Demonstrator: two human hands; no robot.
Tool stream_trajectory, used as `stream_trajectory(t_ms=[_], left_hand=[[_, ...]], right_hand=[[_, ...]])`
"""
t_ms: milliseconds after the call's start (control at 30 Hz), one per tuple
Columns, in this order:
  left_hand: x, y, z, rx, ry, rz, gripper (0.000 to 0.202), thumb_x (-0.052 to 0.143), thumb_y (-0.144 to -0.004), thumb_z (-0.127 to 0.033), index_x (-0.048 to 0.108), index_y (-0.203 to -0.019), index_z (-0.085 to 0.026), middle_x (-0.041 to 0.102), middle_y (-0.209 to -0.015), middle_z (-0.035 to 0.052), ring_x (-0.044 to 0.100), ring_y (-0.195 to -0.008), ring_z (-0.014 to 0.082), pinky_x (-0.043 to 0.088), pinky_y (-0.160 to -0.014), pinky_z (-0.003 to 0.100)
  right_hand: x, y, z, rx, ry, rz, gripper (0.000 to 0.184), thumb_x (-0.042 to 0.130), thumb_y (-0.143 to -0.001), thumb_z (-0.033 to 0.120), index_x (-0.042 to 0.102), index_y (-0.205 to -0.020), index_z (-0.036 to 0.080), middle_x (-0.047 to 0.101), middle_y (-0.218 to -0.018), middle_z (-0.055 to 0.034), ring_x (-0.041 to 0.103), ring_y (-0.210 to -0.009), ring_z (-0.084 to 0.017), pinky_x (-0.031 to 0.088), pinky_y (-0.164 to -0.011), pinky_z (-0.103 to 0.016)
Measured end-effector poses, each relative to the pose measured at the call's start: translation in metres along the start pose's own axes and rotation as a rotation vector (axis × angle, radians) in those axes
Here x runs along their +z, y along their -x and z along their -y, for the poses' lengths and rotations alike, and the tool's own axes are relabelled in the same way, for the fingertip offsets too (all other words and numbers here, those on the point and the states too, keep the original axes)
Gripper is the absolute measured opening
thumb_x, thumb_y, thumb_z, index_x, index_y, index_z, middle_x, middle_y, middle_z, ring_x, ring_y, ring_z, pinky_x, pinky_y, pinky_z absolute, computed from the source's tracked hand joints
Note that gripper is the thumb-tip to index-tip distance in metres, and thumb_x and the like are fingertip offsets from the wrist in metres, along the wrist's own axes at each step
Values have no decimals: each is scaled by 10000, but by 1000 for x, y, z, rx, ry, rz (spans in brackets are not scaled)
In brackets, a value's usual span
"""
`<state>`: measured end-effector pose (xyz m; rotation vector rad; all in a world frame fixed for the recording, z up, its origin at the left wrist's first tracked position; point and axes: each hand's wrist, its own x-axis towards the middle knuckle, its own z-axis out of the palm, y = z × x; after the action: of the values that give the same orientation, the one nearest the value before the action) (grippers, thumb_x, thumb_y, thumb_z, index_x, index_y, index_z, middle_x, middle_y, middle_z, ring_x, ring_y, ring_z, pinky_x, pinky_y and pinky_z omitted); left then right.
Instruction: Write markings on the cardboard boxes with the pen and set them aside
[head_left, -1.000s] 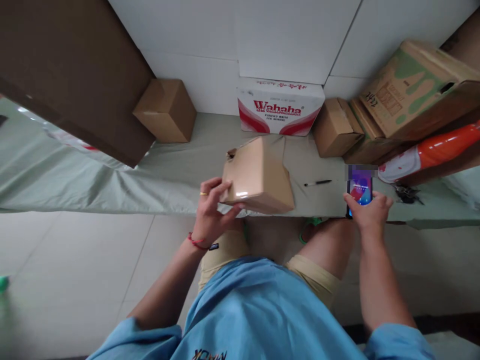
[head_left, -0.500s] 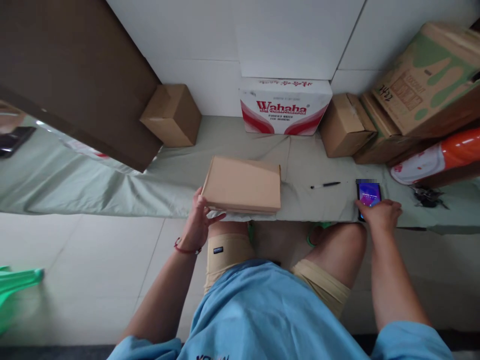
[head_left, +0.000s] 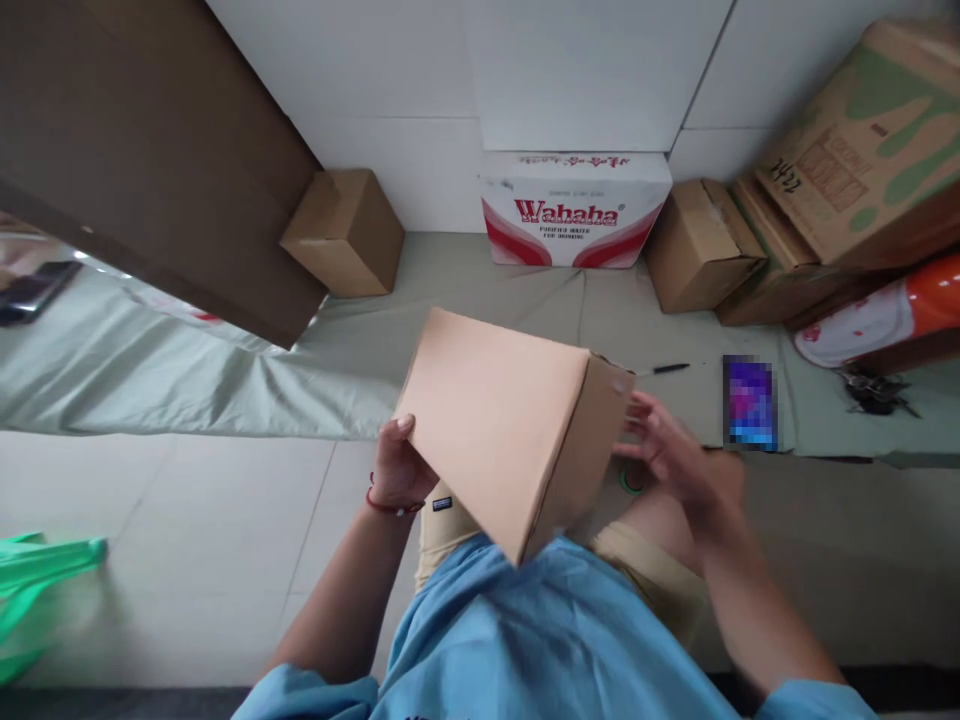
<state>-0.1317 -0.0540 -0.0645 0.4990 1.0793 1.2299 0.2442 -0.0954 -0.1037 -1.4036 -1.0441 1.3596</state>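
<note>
A pale green cloth (head_left: 450,275) covers the table, and along the wall stand a small brown carton (head_left: 345,235) on the left, a white and red Wahaha carton (head_left: 570,215) in the middle, and 1 more brown carton (head_left: 701,245) beside a stack topped by a green-printed carton (head_left: 862,150). A big dark brown panel (head_left: 150,150) leans in from the left. Near the front edge lie a phone (head_left: 750,402) and a bunch of keys (head_left: 874,390); a pen (head_left: 671,369) lies just past the held box's corner. That cardboard box (head_left: 487,420) is tilted over the table edge and the lap, hiding part of both. It is plain light tan, with 1 broad smooth face up and a darker side turned right. The left hand (head_left: 397,465) grasps its left edge, thumb on top. The right hand (head_left: 667,445) is blurred beside the right side, fingers extended; I cannot tell whether they grip it.
</note>
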Motion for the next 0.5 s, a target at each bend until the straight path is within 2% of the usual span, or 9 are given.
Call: stream_trajectory(t_ms=[67,133,233,267,333,433,500], left_hand=[[-1,1,2,-14,-10,29,622,803,-658,-628,760,-1117,-209,815,-1002,117,733,-1220,463,669,-935,562],[-1,-1,3,12,-22,23,616,832,-653,-613,762,-1124,-222,819,-1012,112,742,-1214,455,675,-931,556],[0,-7,-1,111,11,-18,592,904,-663,-514,754,-1174,-255,815,-1124,81,761,-1189,355,673,-947,453],[0,-9,-3,147,15,-33,600,925,-671,-466,746,-1210,-273,810,-1150,62,766,-1167,309,666,-943,405],[-3,-10,-8,214,-10,-72,650,959,-672,-396,725,-1273,-311,806,-1146,27,772,-1103,245,651,-911,341],[-17,-10,-17,306,-78,-145,651,987,-642,-470,745,-1224,-305,811,-1134,34,773,-1093,275,653,-893,375],[-34,-16,-25,386,-175,-190,600,948,-654,-593,766,-1125,-269,810,-1136,66,759,-1146,333,656,-913,432]], right_hand=[[34,12,-7,-27,-152,317,998,728,-685,946,617,-1416,276,755,-1184,-155,774,-999,-291,660,-757,-438],[61,20,-10,-78,-196,483,980,832,-610,908,674,-1345,280,777,-1053,-115,785,-952,-297,666,-749,-436],[95,18,-5,-120,-215,515,737,886,-743,717,694,-1289,260,792,-1061,-94,787,-1044,-288,672,-885,-461],[106,13,-2,-133,-219,508,693,880,-793,653,674,-1324,257,789,-1134,-101,776,-1107,-279,664,-941,-462],[127,0,4,-186,-213,505,722,872,-841,563,609,-1443,264,730,-1352,-129,724,-1265,-268,638,-1039,-459],[161,-24,8,-305,-144,509,841,847,-885,482,478,-1620,308,449,-1699,-148,538,-1522,-279,584,-1154,-463],[186,-43,10,-379,-99,531,873,810,-919,453,402,-1683,338,288,-1792,-125,445,-1598,-289,542,-1214,-480]])
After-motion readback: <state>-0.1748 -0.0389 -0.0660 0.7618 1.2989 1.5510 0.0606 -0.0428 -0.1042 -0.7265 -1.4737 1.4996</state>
